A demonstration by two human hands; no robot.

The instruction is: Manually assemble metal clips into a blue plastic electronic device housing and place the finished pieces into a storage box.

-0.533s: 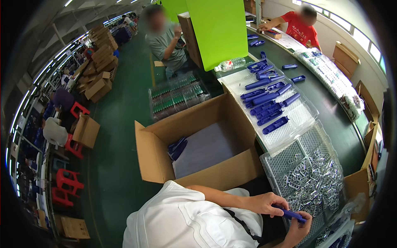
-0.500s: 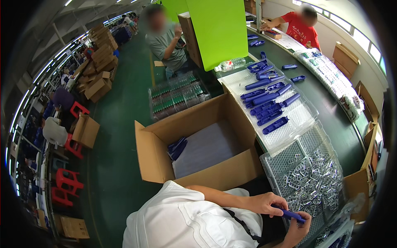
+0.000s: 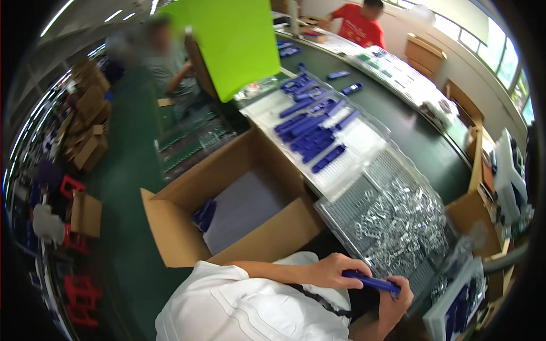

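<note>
A long blue plastic housing [image 3: 371,281] spans between my two hands, low at the right of the picture. My left hand [image 3: 336,271] grips its left end, fingers closed round it. At its right end, my right hand [image 3: 397,296] holds it between thumb and fingers. Just beyond my hands lies a clear plastic tray [image 3: 341,215] with a heap of small shiny metal clips [image 3: 401,224]. Further off, several blue housings [image 3: 311,139] lie in rows on a white textured tray [image 3: 355,145].
An open cardboard box [image 3: 267,236] with a few blue parts [image 3: 205,216] inside stands left of the bench [image 3: 409,113]. Stacked trays of green parts [image 3: 193,142] sit behind it. A bright green panel [image 3: 239,45] rises beyond. Two people work further off. A white bin [image 3: 455,301] is at right.
The view has swung to the right, so the scene sits further left. Both hands still hold the blue housing, which now shows more of its length between them.
</note>
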